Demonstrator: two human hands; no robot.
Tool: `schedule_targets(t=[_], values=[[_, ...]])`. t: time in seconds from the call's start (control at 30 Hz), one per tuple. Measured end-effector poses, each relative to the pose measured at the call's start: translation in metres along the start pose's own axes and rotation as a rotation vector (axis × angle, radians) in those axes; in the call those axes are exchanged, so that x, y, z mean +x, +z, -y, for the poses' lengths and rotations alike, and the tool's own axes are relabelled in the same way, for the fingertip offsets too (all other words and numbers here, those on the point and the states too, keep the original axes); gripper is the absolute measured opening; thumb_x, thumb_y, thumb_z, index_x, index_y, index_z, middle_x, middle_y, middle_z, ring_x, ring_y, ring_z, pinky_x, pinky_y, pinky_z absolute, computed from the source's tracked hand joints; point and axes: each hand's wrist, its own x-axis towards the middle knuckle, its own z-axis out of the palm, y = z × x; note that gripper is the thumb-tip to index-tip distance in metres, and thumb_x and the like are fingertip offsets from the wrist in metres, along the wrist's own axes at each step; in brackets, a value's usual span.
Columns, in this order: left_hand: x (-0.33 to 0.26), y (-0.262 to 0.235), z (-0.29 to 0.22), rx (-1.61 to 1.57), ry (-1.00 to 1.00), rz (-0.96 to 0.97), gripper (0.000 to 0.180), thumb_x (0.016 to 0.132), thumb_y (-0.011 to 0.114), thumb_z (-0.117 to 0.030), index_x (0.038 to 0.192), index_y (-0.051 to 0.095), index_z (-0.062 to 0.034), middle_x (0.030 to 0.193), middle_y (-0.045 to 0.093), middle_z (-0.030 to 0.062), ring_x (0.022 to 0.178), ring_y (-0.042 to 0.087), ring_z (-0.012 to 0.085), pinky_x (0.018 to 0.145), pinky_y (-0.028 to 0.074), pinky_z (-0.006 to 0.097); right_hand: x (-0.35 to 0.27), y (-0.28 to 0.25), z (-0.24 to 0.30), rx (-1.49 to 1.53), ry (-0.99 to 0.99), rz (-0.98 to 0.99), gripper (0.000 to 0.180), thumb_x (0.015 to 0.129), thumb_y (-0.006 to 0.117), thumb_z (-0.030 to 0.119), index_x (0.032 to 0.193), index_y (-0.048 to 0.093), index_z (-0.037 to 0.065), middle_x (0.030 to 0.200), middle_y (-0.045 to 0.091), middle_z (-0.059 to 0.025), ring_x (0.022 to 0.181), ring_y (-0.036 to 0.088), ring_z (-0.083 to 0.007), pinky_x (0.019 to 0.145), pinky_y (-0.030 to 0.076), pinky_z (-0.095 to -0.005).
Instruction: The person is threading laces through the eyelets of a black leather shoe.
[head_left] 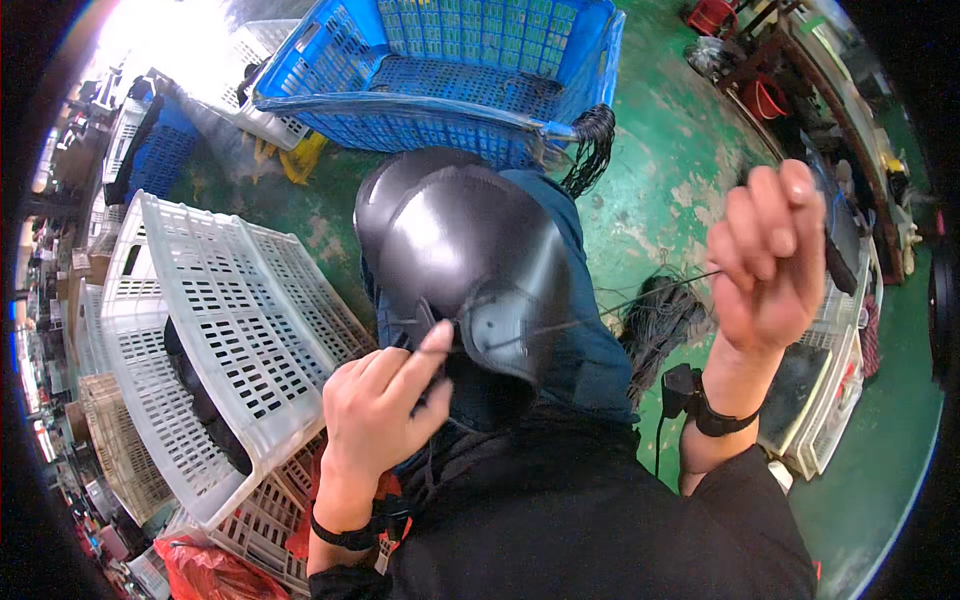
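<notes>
On my lap rests a glossy black rounded piece (455, 235) that looks like a shoe upper, with a small holed flap (495, 325) near its dark opening. My left hand (385, 400) is curled at the edge of that opening, index finger and thumb against it; some fingers are hidden. A thin black cord (640, 293) runs taut from the flap to my right hand (770, 250). Raised out to the right, that hand is closed with the cord between its fingers. Another shiny black curve (385, 200) shows just behind the upper.
Ahead stands a large blue crate (470, 85), black cords (592, 150) hanging from its corner. White crates (235, 320) tilt close on my left, with dark pieces inside. A bundle of black cords (660, 325) hangs right of my leg. Red plastic (210, 570) lies lower left.
</notes>
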Motion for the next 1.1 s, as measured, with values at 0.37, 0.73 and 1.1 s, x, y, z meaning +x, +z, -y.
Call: schedule_targets(t=[0.37,0.73,1.1], values=[[-0.019,-0.031,0.011,-0.412,-0.190,-0.213,0.032,0.071,0.065,0.006,0.103,0.071,0.0032,0.080,0.064,0.0090,0.067,0.059,0.0165,0.062,0.046,0.026,-0.029,0.021,-0.054,-1.185,0.280,0.069,0.013,0.093,0.071,0.018,0.093,0.067,0.005,0.075,0.062,-0.0018,0.065,0.055,-0.0108,0.059,0.044,-0.0288],[0.034,-0.010,-0.010,-0.480,-0.082,-0.081,0.030,0.083,0.070,0.004,0.112,0.073,-0.0004,0.084,0.069,0.0117,0.073,0.065,0.0252,0.067,0.051,0.034,-0.048,0.052,-0.095,-1.654,0.237,0.505,0.020,0.085,0.066,0.024,0.082,0.059,0.006,0.078,0.062,-0.0119,0.071,0.067,-0.0320,0.060,0.054,-0.0439],[0.040,0.013,-0.024,-0.345,-0.070,0.291,0.050,0.086,0.061,0.002,0.136,0.059,0.0014,0.079,0.066,0.0103,0.071,0.062,0.0271,0.071,0.050,0.036,-0.070,0.000,-0.107,-0.676,0.747,-0.028,0.015,0.098,0.061,0.016,0.100,0.066,0.002,0.073,0.056,0.0051,0.067,0.049,-0.0044,0.060,0.042,-0.0264]])
